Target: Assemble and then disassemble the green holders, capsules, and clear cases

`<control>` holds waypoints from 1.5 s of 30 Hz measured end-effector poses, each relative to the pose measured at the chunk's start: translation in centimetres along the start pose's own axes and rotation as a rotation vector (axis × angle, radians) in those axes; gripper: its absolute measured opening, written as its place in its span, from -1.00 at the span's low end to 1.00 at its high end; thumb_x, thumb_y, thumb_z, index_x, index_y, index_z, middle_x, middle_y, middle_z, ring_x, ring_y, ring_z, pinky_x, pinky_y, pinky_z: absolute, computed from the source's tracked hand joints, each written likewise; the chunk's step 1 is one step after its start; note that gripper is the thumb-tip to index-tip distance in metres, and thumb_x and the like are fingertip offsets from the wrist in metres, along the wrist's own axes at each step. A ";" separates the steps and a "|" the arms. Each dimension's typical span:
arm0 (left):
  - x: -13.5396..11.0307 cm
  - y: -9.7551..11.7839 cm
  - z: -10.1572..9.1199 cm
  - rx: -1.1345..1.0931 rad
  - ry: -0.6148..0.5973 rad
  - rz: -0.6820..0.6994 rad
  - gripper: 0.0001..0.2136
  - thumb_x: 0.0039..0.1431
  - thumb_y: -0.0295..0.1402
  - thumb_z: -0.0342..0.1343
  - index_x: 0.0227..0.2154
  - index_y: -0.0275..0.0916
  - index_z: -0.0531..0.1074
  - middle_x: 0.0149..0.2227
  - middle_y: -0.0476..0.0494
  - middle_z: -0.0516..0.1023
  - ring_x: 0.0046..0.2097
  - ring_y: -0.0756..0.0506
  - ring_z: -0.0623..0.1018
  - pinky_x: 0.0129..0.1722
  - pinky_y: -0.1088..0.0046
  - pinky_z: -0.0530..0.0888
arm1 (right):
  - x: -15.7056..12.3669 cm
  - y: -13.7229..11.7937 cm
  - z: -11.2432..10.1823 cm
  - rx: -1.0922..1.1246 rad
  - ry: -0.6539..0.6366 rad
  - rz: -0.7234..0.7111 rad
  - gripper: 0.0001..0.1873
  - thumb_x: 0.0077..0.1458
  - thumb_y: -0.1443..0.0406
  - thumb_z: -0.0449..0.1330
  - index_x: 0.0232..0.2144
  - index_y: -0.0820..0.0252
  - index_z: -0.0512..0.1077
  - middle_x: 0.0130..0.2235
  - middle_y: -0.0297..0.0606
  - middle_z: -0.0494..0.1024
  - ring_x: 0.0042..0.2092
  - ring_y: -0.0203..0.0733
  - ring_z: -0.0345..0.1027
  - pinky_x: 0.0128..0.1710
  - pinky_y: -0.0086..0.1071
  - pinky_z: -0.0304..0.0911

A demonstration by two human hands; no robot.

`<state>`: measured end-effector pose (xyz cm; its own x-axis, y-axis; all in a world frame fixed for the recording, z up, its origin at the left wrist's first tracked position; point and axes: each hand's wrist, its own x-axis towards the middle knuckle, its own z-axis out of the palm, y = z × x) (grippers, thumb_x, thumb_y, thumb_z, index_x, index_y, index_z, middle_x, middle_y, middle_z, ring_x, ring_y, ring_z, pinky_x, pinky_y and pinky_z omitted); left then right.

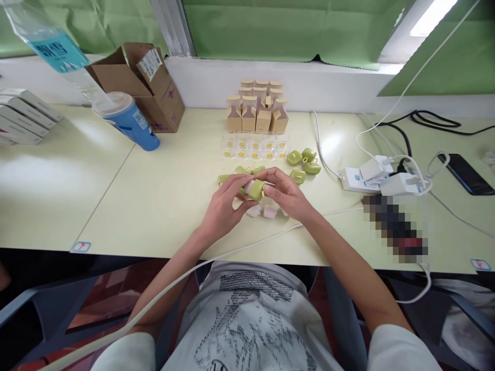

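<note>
Both hands hold one small rounded green case (256, 190) with a pale pink piece (249, 186) at its left side and a yellow loop at its right. My left hand (228, 206) grips it from the left, fingers above and thumb below. From the right, my right hand (286, 195) closes its fingertips on the case near the loop. Pale pink blocks (269, 211) lie on the table just below the hands. Behind my fingers sit more green pieces (242, 169), partly covered. Several green cases with loops (295, 157) are grouped beyond my right hand.
Clear plastic trays with yellow dots (255, 145) lie before rows of open small cardboard boxes (256, 116). A blue cup (133, 123) and a brown carton (154, 87) stand left. Right are a power strip (351, 179) and a phone (469, 173). A white cable (232, 251) crosses in front.
</note>
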<state>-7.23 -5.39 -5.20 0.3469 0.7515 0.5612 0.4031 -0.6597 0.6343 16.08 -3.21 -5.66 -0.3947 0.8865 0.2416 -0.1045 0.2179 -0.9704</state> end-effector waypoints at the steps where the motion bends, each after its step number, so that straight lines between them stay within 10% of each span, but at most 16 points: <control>1: 0.0 0.0 0.0 0.003 0.030 -0.012 -0.60 0.39 -0.42 0.37 0.24 -0.15 0.54 0.17 -0.23 0.68 0.11 -0.16 0.71 -0.04 0.37 0.77 | 0.0 0.0 0.3 0.002 0.014 0.001 -0.44 0.35 -0.22 0.39 0.07 0.03 0.51 0.13 -0.12 0.66 0.10 -0.03 0.64 0.04 -0.16 0.67; 7: -0.2 0.1 -0.2 0.247 0.111 -0.015 -0.68 0.46 -0.54 0.13 0.14 -0.13 0.61 0.16 -0.23 0.72 0.18 -0.16 0.72 0.07 0.32 0.76 | -0.4 0.1 1.1 -0.078 0.079 0.062 -0.37 0.30 -0.18 0.45 0.20 0.02 0.55 0.01 -0.22 0.64 -0.35 -0.24 0.64 -0.48 -0.38 0.57; 13: -0.5 0.0 0.9 0.216 0.043 0.124 -0.64 0.54 -0.35 0.25 0.32 -0.17 0.52 0.29 -0.38 0.67 0.33 -0.26 0.67 0.34 0.06 0.67 | -0.6 0.2 1.2 -0.190 0.152 -0.029 -0.47 0.26 -0.01 0.54 0.16 0.04 0.60 -0.03 -0.21 0.73 -0.13 -0.12 0.73 -0.11 -0.26 0.73; 24: -0.6 -0.3 0.9 0.352 -0.017 0.166 -0.79 0.60 -0.39 0.13 0.15 -0.23 0.57 0.11 -0.36 0.73 0.17 -0.26 0.73 0.22 0.06 0.72 | -1.2 0.3 2.2 -0.363 0.163 -0.061 -0.74 0.32 0.15 0.38 0.00 0.03 0.52 -0.06 -0.21 0.78 -0.32 -0.11 0.75 -0.33 -0.30 0.69; 34: -0.9 -0.3 1.6 0.383 -0.045 0.134 -0.70 0.65 -0.39 -0.01 0.27 -0.28 0.49 0.20 -0.42 0.66 0.24 -0.27 0.70 0.21 0.18 0.71 | -1.1 -0.1 3.7 -0.424 0.280 -0.057 -0.80 0.16 0.31 0.26 -0.14 0.00 0.41 -0.53 -0.57 0.47 -0.56 -0.29 0.41 -0.47 -0.41 0.48; 45: 0.2 0.0 -2.0 0.046 0.078 -0.085 -0.77 0.51 -0.26 0.28 0.12 -0.16 0.51 0.09 -0.22 0.70 0.08 -0.15 0.69 0.04 0.31 0.68 | -0.7 -1.7 0.0 -0.314 0.416 -0.048 -0.56 0.32 -0.05 0.37 0.08 0.05 0.63 -0.04 -0.21 0.76 -0.16 -0.04 0.78 -0.08 -0.14 0.76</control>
<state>-8.85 -5.24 -4.00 0.2436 0.8006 0.5474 0.4671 -0.5915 0.6572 16.51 -4.22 -4.15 0.0066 0.9457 0.3248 0.1901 0.3177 -0.9289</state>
